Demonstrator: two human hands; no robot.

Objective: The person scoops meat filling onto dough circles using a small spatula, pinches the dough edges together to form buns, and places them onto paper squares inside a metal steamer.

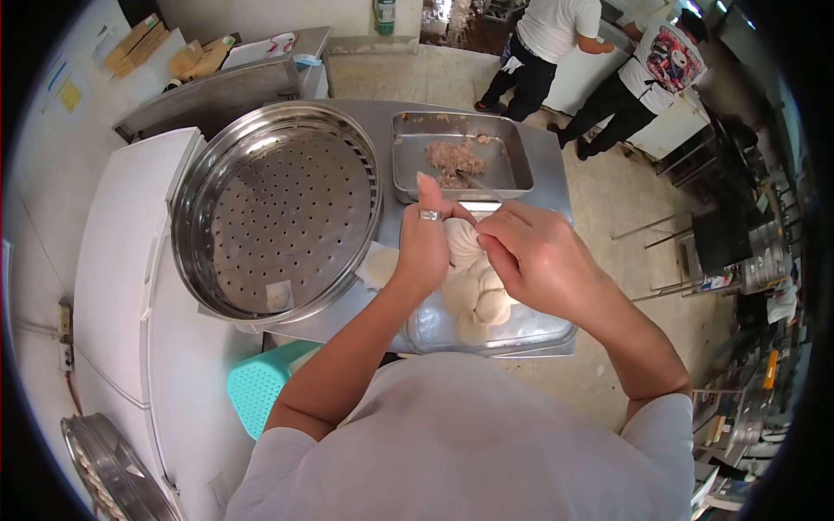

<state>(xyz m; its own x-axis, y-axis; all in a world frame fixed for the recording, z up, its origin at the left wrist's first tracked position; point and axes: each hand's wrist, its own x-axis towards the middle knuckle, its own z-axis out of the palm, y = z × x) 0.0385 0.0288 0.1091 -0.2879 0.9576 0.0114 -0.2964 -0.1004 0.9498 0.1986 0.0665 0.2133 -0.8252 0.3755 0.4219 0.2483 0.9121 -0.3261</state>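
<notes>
A pleated dough bun point(463, 241) is held between my two hands over the metal table. My left hand point(424, 243), with a ring on its raised thumb, cups the bun from the left. The fingers of my right hand point(540, 260) pinch the pleated edge from the right. Below them, flat dough rounds point(476, 308) overlap on a metal tray point(543, 328). Just beyond my hands stands a rectangular metal pan point(514, 148) holding minced filling point(455, 157), with a utensil's handle partly visible in it.
A large perforated steamer basket point(287, 200) stands at left, with one small bun point(278, 297) on paper inside. A turquoise stool point(259, 395) is below the table. Two people point(543, 43) stand at the back right. Another steamer point(117, 469) with buns sits at lower left.
</notes>
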